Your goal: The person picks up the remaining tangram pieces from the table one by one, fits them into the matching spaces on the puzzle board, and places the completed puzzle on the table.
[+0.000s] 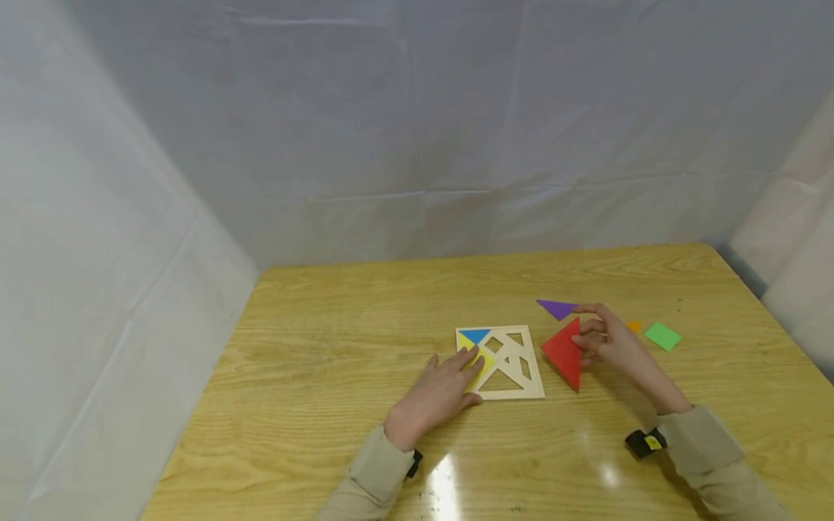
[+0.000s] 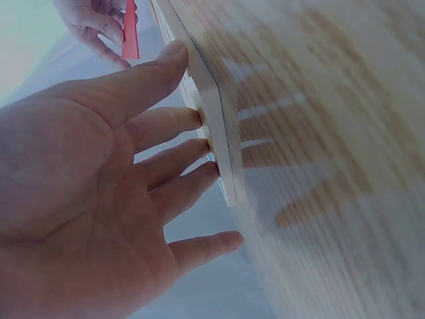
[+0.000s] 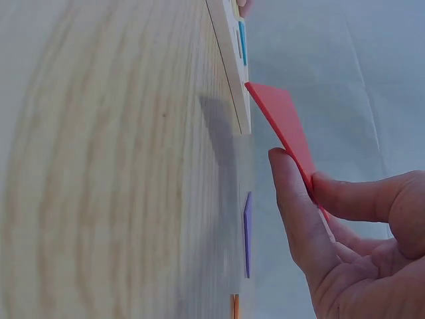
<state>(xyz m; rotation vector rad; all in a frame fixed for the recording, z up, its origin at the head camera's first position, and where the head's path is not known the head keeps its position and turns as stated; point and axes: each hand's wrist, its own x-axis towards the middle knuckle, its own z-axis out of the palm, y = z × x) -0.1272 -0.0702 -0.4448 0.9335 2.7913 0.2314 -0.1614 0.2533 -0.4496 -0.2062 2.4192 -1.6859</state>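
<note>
A pale wooden tangram board with cut-out slots lies on the table. A blue triangle and a yellow triangle fill slots on its left side. My left hand rests on the board's left part with spread fingers, partly covering the yellow piece; in the left wrist view its fingertips touch the board's edge. Just right of the board, my right hand pinches a red triangle between thumb and fingers. The right wrist view shows the red triangle tilted and lifted above the table.
A purple triangle lies beyond the red one, by the right fingertips. Farther right are an orange piece, partly hidden by the right hand, and a green square-like piece. White sheeting hangs behind the wooden table.
</note>
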